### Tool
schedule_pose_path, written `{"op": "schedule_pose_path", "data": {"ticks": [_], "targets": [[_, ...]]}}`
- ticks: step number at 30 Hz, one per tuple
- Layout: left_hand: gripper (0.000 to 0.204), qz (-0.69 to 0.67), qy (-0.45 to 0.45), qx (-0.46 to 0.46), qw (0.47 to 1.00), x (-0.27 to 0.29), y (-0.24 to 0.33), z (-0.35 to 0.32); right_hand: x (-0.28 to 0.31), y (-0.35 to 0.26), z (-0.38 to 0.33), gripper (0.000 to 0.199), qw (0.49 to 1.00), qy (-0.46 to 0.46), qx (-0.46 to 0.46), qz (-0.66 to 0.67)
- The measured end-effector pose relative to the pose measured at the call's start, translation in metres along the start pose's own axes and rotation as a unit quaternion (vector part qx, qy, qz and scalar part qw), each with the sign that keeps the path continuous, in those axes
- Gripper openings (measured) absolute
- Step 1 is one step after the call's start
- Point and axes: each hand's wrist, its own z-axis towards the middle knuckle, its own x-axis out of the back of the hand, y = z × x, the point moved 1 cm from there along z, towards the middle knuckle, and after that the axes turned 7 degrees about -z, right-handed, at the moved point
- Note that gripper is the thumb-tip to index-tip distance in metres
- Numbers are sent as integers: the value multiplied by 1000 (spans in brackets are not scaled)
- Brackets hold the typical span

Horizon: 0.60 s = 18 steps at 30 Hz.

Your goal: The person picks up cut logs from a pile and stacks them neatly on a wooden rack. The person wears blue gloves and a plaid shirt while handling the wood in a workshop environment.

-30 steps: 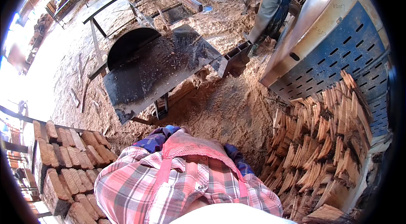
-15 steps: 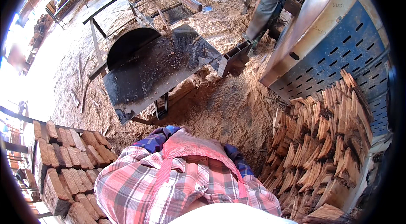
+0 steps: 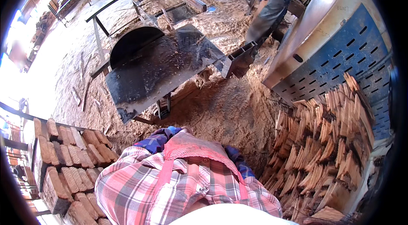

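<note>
My left forearm in a blue plaid sleeve cover (image 3: 152,142) bends inward in front of my body. At its end a small bright blue patch (image 3: 173,130) shows, perhaps a glove; the fingers are hidden behind the red apron (image 3: 197,146). On the right, only the blue plaid sleeve cover (image 3: 241,162) shows beside the apron, and my right hand is out of sight. Whether either hand holds anything is hidden. Ahead stands a dark metal worktable (image 3: 161,70) with a black half-round disc (image 3: 134,46) rising from it.
Stacked boards (image 3: 74,157) stand at my left. A large heap of rough wood slats (image 3: 318,144) lies at my right, against a blue slotted metal panel (image 3: 340,57). Sawdust (image 3: 225,106) covers the floor. A person in a grey apron (image 3: 267,17) stands at the far right.
The background has shifted slightly right and down in the picture. The other person's legs have moved a little. My arms look the same.
</note>
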Motion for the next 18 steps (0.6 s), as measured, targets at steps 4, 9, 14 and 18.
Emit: {"op": "schedule_pose_path", "data": {"ticks": [4,9,14,18], "targets": [[34,8,-8,6,1000,4,13,-10,-2,4,0,29,1000,-1,-14,27],[35,-14,-16,-19,1000,11,40,-27,-6,6,-3,29,996,0,-36,81],[34,-53,-11,-26,998,14,60,-47,-19,-59,-55,30,999,9,-22,27],[33,-64,-10,-34,997,12,55,-42,5,5,-17,31,960,26,89,-264]]}}
